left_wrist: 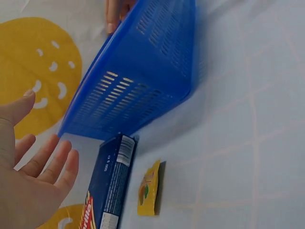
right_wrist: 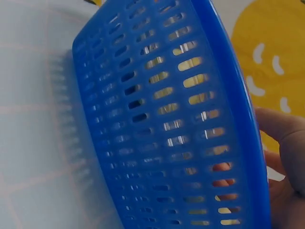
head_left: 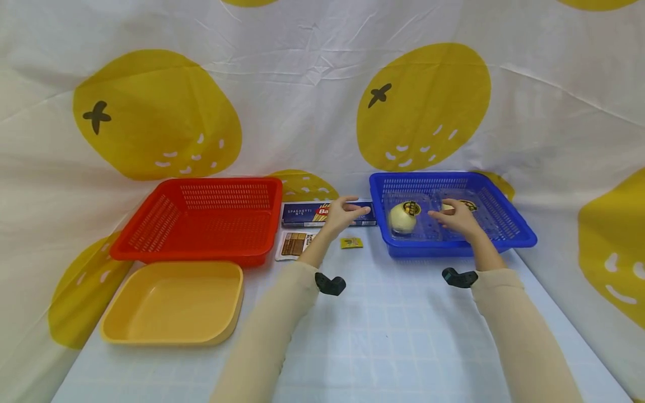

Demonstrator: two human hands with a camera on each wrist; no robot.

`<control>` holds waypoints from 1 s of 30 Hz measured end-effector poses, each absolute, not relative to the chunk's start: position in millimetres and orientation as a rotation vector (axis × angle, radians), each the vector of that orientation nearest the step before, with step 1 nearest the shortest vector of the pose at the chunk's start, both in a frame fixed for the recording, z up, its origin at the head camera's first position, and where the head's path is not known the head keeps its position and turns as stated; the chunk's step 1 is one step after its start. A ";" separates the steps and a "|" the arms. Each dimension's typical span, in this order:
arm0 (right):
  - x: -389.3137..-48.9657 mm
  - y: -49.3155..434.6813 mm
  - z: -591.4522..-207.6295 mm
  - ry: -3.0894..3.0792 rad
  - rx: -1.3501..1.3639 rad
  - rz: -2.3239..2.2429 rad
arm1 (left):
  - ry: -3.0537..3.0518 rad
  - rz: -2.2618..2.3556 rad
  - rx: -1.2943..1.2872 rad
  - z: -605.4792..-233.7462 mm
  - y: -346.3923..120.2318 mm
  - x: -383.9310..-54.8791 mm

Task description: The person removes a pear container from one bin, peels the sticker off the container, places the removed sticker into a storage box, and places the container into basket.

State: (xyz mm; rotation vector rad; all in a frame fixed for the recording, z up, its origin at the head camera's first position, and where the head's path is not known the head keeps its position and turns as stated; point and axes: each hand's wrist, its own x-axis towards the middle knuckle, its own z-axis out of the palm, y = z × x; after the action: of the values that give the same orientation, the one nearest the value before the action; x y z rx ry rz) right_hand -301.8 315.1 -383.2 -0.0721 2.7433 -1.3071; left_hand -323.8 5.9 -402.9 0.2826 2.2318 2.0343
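My left hand [head_left: 344, 214] hovers by the left side of the blue basket [head_left: 456, 250], over a dark blue spaghetti box [head_left: 302, 214]. Its fingers are spread and hold nothing, as the left wrist view shows. Inside the basket are two clear plastic containers, each with a black and yellow label. A pale round item [head_left: 401, 220] sits in the left container. My right hand [head_left: 459, 219] is over the right container [head_left: 485, 220], thumb and fingers apart, partly covering its pale content. In the right wrist view, the basket's slotted wall partly hides the right fingers.
A red basket [head_left: 196, 254] stands at the back left, with a yellow tub [head_left: 173, 302] in front of it. Between the baskets lie a flat packet picturing brown biscuits [head_left: 292, 244] and a small yellow packet [head_left: 351, 243]. A fruit-patterned cloth [head_left: 302, 123] hangs behind.
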 end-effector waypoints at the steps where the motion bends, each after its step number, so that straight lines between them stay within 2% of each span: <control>1: -302.5 314.1 -384.1 2.756 -0.070 -1.298 | 2.218 2.042 0.276 -402.7 9.0 -324.1; 16: -300.9 309.3 -392.3 2.832 -0.006 -1.283 | 2.180 2.053 0.235 -394.9 57.6 -316.5; 22: -300.9 309.0 -394.4 2.857 0.004 -1.217 | 2.070 2.113 0.301 -392.4 66.9 -311.5; 30: -301.6 304.4 -393.3 2.901 0.020 -1.065 | 2.038 1.925 0.423 -384.1 81.1 -304.1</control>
State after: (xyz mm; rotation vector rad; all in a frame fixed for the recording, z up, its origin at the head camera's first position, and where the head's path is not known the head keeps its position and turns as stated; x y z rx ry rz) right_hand -301.6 304.4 -393.3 0.0196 2.9015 -1.0654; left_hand -304.1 81.1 -384.1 0.4233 2.0377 1.9249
